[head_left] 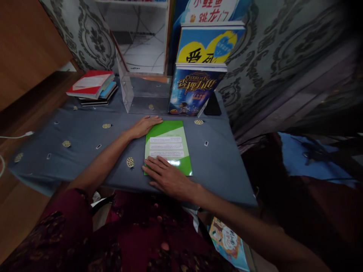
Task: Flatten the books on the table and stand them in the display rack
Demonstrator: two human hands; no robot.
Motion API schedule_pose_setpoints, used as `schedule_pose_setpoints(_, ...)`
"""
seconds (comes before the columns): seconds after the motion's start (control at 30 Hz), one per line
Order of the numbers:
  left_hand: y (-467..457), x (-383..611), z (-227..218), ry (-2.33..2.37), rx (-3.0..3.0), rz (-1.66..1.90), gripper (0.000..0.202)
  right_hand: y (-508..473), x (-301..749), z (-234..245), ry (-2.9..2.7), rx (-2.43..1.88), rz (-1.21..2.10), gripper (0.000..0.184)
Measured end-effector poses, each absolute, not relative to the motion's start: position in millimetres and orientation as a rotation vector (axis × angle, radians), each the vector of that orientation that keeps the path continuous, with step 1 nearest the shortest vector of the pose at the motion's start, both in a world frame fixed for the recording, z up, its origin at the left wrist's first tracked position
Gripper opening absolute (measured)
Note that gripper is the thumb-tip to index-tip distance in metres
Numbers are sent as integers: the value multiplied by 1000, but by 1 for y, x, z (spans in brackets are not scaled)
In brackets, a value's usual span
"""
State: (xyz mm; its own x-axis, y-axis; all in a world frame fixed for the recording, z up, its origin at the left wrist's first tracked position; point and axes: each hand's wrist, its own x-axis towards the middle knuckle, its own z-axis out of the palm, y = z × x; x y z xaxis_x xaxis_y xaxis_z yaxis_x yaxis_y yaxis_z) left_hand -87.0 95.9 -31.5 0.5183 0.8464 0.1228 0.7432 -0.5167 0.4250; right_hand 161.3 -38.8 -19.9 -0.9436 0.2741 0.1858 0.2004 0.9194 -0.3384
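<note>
A green book [167,131] with pale text panels lies flat near the front of the cloth-covered table [221,158], its printing upside down to me. My left hand [145,126] rests at its far left corner, fingers stretched out toward the right. Across its near left part lies my right hand [168,176], palm down with the fingers spread. Neither hand is wrapped around anything. Just beyond the green book, a dark blue book [195,88] stands upright in a clear stepped rack.
Behind the blue book stand a yellow-and-blue book [207,41] and another cover. A clear acrylic stand [127,87] is left of them. Stacked books [90,85] lie at the far left, a black phone [212,105] at the right edge. A book [228,241] lies below the table.
</note>
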Motion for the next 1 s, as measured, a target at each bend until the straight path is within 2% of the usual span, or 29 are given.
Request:
schedule_pose_setpoints(0.23, 94, -86, -32, 1337, 2508, 431, 45, -43, 200, -26, -2758, -632, 442, 61)
schedule_pose_setpoints(0.47, 84, -79, -27, 1516, 2578, 440, 43, -35, 238, -39, -2666, -856, 269, 65)
schedule_pose_setpoints(0.67, 58, -65, -16, 1704, 2595, 366, 43, -33, 248, -39, -2654, -940, 266, 68)
schedule_pose_setpoints(0.9, -53, 15, -12, 1083, 2862, 121, 55, -34, 250, -36, -2562, -896, 362, 82)
schedule_pose_setpoints(1.0, -84, 24, -13, 1077, 2877, 73, 58, -32, 254, -33, -2612, -889, 402, 84)
